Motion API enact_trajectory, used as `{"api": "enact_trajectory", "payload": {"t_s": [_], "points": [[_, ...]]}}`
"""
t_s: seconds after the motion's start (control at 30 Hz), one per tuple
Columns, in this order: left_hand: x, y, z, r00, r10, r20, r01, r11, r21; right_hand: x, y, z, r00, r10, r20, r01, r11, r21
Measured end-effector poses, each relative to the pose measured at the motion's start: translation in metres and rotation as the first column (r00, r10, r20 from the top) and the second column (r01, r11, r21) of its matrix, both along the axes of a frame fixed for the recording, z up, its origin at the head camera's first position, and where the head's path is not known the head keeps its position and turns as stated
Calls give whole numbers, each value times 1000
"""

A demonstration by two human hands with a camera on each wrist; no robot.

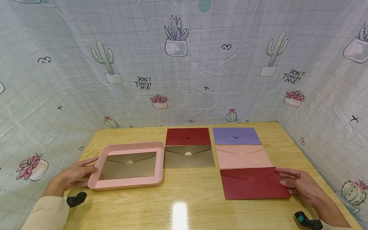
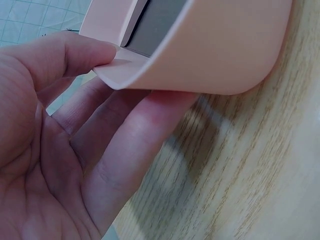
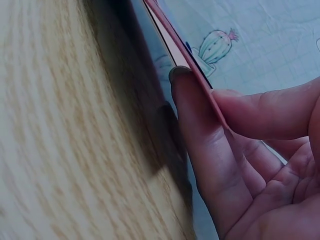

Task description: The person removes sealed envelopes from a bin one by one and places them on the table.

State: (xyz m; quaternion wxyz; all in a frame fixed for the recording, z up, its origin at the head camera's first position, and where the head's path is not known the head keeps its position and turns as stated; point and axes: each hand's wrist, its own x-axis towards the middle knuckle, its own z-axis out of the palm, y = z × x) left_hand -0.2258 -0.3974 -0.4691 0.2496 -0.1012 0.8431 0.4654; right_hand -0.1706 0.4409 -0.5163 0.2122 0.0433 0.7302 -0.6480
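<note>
At the left of the head view, my left hand (image 1: 77, 173) grips the short side of a pink tray (image 1: 126, 185). In the left wrist view the thumb lies on the tray's rim (image 2: 120, 82), and other fingers reach beneath it. Inside the tray lies a gold-brown envelope (image 1: 126, 171), flap side up. On the right, my right hand (image 1: 303, 187) pinches the right edge of a dark red envelope (image 1: 253, 188). The right wrist view has that edge (image 3: 200, 82) raised off the table between thumb and fingers.
Behind the red envelope lie a light pink envelope (image 1: 241, 161) and a purple one (image 1: 237, 139). Mid-table, a second gold-brown envelope (image 1: 188, 162) lies before another dark red one (image 1: 188, 134). Patterned cloth (image 1: 198, 73) hangs around the wooden table (image 1: 138, 210).
</note>
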Motion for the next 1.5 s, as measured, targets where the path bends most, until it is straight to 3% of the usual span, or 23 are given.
{"api": "enact_trajectory", "payload": {"t_s": [0.3, 0.57, 0.8, 1.07, 1.5], "points": [[1, 0, -2, 1000, -3, -20, 3, 1000, -2, 1, -1, 0, 999, -2, -38, 7, 991, 133], [0, 1, 0, 1000, 2, -9, -2, 1000, 8, 1, -2, 1, 997, -44, -64, 59, 963, 263], [0, 2, 1, 1000, 6, -3, -6, 1000, 17, 1, -5, 5, 997, -57, -59, 71, 961, 269], [0, 1, 0, 1000, 4, -5, -4, 1000, 8, -1, -9, 11, 996, -39, -86, 68, 927, 370], [-1, 0, -1, 1000, -5, -10, 5, 1000, -3, -2, -11, 12, 994, -20, -107, 62, 910, 409]]}}
